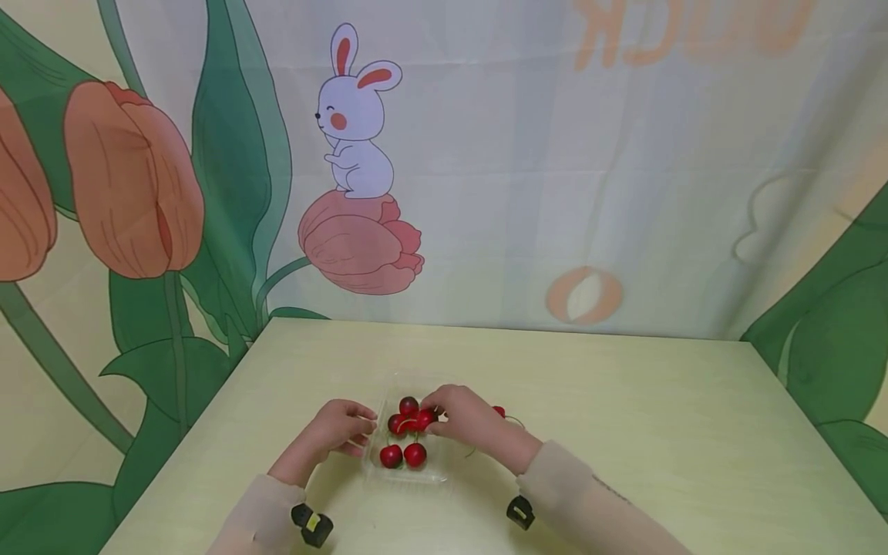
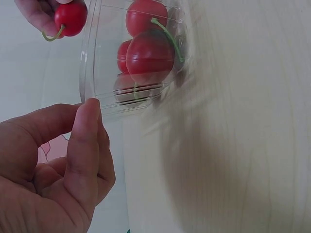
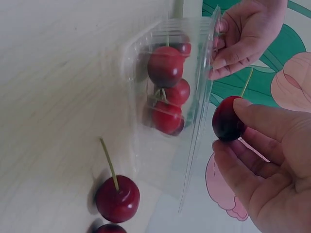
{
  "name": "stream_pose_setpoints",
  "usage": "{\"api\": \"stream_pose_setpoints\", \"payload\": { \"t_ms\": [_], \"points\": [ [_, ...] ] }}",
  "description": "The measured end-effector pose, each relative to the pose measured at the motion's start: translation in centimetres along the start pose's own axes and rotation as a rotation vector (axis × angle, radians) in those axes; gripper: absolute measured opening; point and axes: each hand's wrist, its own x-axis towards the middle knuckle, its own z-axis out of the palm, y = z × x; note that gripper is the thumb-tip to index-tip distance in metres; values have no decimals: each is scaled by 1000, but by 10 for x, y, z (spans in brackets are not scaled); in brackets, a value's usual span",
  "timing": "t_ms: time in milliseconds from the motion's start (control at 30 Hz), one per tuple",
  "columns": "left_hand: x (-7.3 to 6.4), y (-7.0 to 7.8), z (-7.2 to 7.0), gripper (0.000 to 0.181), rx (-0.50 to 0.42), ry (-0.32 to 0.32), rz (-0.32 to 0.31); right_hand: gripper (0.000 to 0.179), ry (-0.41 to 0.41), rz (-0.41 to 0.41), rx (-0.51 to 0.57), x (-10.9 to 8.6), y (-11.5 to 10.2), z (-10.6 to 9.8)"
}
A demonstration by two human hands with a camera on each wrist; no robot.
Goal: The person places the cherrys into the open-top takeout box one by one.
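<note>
A clear plastic box (image 1: pixel 405 477) stands on the table with several red cherries (image 1: pixel 391 456) inside. My left hand (image 1: pixel 336 425) holds the box's left rim, thumb and fingertips at its edge; the left wrist view shows the index fingertip (image 2: pixel 89 108) right at the rim. Over the box, my right hand (image 1: pixel 468 416) pinches a dark red cherry (image 3: pixel 228 119) between thumb and fingers, its green stem pointing away. From the left wrist view, this held cherry (image 2: pixel 71 18) is above the open side of the box.
To the right of the box, loose cherries lie on the pale wooden table (image 1: pixel 624 432); one cherry (image 3: pixel 118 199) has its stem up, with another cherry (image 3: pixel 111 228) beside it. My right forearm partly covers them in the head view. A printed curtain (image 1: pixel 486 154) hangs behind the table.
</note>
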Motion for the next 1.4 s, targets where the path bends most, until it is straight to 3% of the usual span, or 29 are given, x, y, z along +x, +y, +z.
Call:
{"api": "stream_pose_setpoints", "payload": {
  "t_ms": [500, 1400],
  "points": [
    [2, -2, 1, 25, -3, 17, -17, 31, -33, 42, -89, 4, -9, 12],
    [1, -2, 1, 23, 3, 22, -7, 28, -57, 79, -170, 21, -1, 35]
  ]
}}
